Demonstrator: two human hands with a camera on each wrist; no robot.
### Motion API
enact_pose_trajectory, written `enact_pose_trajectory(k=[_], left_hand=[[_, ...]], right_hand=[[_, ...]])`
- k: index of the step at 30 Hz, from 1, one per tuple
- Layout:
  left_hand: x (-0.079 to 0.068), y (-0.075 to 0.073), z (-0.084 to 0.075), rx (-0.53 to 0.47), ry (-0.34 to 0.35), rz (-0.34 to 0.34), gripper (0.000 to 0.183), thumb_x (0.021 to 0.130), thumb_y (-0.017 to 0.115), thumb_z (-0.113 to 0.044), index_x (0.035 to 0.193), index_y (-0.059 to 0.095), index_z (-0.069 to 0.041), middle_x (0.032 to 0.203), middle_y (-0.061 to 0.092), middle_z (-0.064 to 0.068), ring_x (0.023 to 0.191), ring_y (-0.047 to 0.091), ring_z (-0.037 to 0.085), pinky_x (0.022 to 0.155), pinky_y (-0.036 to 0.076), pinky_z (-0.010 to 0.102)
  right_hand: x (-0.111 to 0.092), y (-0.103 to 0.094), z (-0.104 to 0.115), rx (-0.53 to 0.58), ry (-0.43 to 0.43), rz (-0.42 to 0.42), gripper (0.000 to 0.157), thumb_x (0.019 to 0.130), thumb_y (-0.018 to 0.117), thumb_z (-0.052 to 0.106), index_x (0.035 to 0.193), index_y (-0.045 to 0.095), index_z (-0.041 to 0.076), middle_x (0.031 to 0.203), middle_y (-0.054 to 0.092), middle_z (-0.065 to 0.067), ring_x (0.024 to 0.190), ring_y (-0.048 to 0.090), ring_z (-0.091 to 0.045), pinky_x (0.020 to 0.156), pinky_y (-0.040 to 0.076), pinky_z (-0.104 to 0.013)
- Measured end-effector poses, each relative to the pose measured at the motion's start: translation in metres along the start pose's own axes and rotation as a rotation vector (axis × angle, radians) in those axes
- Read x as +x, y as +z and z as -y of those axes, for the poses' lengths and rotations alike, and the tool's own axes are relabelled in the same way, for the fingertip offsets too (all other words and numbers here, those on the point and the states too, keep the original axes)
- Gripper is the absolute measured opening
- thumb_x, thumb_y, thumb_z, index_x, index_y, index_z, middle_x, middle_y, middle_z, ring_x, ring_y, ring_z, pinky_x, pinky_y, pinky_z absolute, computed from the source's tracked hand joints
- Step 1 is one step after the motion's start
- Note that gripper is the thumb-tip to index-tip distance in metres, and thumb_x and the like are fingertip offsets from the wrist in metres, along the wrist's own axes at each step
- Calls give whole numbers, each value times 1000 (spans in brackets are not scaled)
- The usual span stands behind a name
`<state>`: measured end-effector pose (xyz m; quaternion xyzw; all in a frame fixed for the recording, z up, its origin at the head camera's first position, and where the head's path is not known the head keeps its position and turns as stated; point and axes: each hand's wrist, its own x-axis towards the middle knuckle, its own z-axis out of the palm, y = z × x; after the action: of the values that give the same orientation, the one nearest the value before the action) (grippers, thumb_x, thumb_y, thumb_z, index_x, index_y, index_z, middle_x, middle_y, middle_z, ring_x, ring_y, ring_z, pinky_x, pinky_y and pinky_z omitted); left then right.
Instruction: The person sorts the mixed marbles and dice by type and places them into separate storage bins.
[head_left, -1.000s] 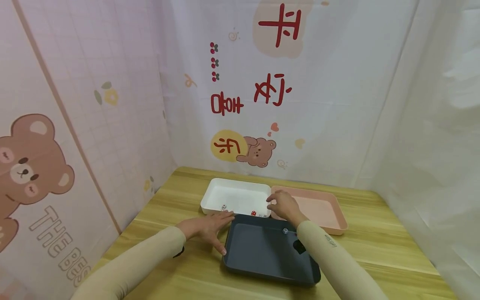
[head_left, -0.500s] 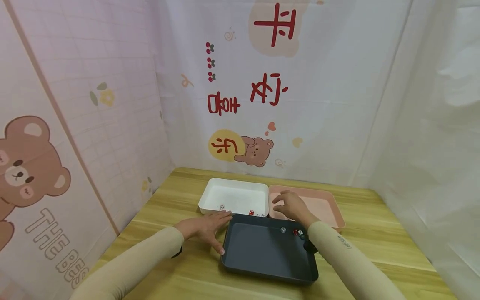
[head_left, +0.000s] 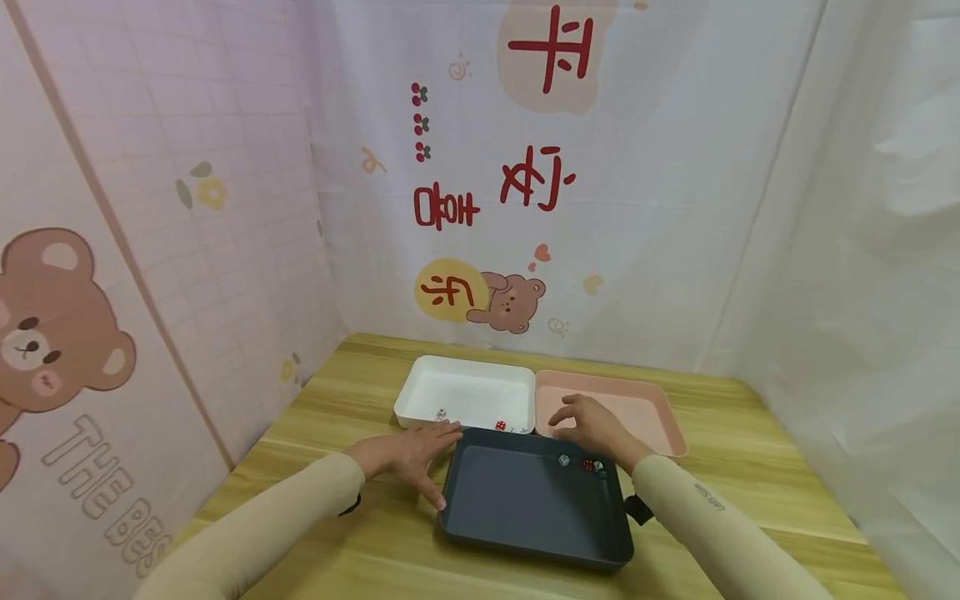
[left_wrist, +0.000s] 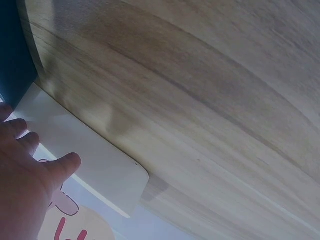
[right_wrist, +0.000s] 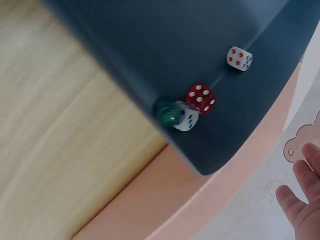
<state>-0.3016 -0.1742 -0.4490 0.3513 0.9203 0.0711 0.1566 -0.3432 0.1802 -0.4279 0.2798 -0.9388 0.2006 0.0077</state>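
Note:
A dark blue-grey tray sits at the front. My left hand rests at its far left corner, fingers straight, thumb spread along its left side. My right hand is over the dark tray's far edge and the pink tray behind, fingers slightly bent with nothing visible in them. In the dark tray's far right corner, the right wrist view shows a red die, a white die with blue pips and a rounded green piece bunched together. Another white die lies a little apart.
Behind the dark tray stand a white tray and a pink tray, side by side. A red die and several whitish dice lie along the white tray's near side. A printed cloth hangs behind the wooden table.
My right hand has shifted right and a little nearer, away from the white tray, and its forearm has uncovered the dice in the dark tray's corner. The left hand stays in place.

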Motion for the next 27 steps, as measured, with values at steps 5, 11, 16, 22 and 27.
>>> enact_pose_trajectory(k=[5,11,16,22,27], left_hand=[[-3,2,2,-12,-9,5,118,73,76,-68,159,21,-9,166,12,7,151,9,25,119,17,49],[-3,4,1,-43,4,9,117,73,77,-66,159,21,-9,166,11,5,151,8,26,118,16,50],[-2,3,1,-32,-1,3,117,74,78,-65,159,21,-8,166,11,6,151,9,28,118,17,50],[0,-1,0,-40,-9,9,117,73,78,-64,159,20,-9,166,11,6,151,8,28,118,16,50],[1,-1,-1,-32,-16,15,118,74,77,-66,159,19,-9,166,10,5,152,8,26,119,16,49]], right_hand=[[-7,4,1,-7,-14,34,16,88,76,15,102,79,9,137,52,-29,128,48,-45,101,41,-59],[-16,8,-2,-93,-75,68,16,84,80,14,98,79,9,135,54,-29,126,48,-46,102,39,-59],[-17,8,-5,-171,-110,71,19,80,83,16,98,79,12,138,52,-28,128,46,-47,101,39,-60],[-19,11,-11,-274,-147,70,17,80,84,19,96,79,15,136,54,-25,127,49,-44,101,41,-59],[-22,14,-17,-351,-182,67,18,78,85,19,95,80,17,135,55,-24,126,50,-43,101,41,-58]])
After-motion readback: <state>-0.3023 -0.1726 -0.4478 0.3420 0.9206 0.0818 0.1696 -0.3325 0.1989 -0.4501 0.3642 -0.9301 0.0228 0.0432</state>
